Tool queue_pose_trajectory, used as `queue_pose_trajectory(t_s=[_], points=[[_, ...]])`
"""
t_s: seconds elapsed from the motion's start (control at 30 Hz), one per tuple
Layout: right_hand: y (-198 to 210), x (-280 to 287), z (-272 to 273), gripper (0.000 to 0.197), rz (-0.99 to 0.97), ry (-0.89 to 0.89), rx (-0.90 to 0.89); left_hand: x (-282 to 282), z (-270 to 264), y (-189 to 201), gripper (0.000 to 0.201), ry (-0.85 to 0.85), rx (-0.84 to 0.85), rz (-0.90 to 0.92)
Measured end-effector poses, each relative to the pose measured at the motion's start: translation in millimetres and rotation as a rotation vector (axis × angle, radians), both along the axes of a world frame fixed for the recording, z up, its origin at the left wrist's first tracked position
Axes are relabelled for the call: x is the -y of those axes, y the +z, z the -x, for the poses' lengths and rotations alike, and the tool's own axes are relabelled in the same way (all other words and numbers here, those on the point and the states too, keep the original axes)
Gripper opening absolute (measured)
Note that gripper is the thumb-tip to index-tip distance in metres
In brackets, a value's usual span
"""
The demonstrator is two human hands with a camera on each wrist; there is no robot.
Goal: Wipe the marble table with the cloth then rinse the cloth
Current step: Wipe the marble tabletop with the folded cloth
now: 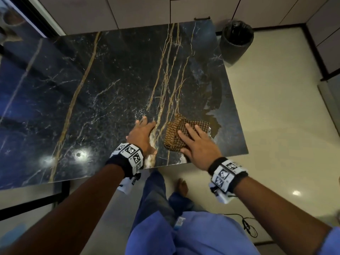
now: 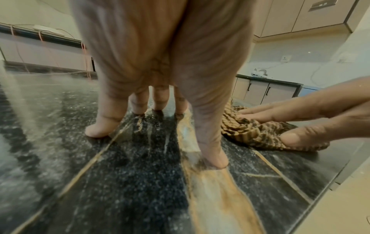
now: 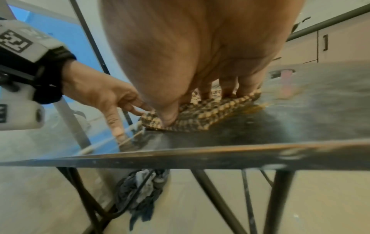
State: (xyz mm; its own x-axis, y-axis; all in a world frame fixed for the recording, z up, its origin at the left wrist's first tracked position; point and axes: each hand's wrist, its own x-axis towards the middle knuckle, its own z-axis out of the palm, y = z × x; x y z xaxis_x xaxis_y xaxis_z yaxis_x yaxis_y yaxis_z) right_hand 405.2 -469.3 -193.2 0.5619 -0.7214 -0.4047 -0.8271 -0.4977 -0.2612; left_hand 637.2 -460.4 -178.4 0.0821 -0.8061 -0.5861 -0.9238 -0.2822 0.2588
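A brown checked cloth [image 1: 181, 134] lies bunched on the near right part of the black marble worktop [image 1: 103, 85], close to its near edge, with your right hand [image 1: 197, 146] spread flat on top of it, fingers straight and thumb pressed down on the cloth's near corner. In the right wrist view the fingertips [image 3: 228, 91] bear on the fabric, which sits flush against the stone. A wet smear [image 1: 214, 100] shines on the worktop just beyond and to the right of the cloth. Just left of it your left hand [image 1: 142, 137] is braced on the bare marble, fingers splayed and standing on their tips; it holds nothing and is apart from the cloth. Gold veins run from the far edge toward you between and under the two hands. Both wrists wear bands with black-and-white marker tiles. On the pale floor off the worktop's far right corner stands a dark waste bin [image 1: 236, 42] with a black liner. Cabinets line the far wall.
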Motion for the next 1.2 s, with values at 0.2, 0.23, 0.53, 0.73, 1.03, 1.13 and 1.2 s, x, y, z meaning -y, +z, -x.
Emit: queue_pose_trajectory(t_s=[0.2,0.23,0.53,0.73,1.03,1.13,1.2], points=[[4,54,-23,0.066,-0.005,-0.170,-0.034,1,2,2,0.111,-0.017,0.026,-0.007],[6,52,-30,0.066,0.004,-0.175,-0.028,1,1,3,0.111,-0.019,0.031,-0.005],[-8,-42,39,0.062,-0.045,0.028,0.091,2,2,3,0.112,-0.004,0.026,-0.006],[-4,-17,27,0.063,-0.038,-0.013,0.061,2,4,5,0.110,0.002,0.036,0.003],[-17,-55,35,0.074,0.063,0.080,0.158,3,5,4,0.113,-0.008,0.043,-0.012],[-20,-57,77,0.066,0.130,0.005,0.187,4,4,2,0.114,-0.009,0.050,-0.009],[-16,-56,98,0.064,0.156,-0.070,0.187,3,3,0,0.114,-0.010,0.048,-0.007]])
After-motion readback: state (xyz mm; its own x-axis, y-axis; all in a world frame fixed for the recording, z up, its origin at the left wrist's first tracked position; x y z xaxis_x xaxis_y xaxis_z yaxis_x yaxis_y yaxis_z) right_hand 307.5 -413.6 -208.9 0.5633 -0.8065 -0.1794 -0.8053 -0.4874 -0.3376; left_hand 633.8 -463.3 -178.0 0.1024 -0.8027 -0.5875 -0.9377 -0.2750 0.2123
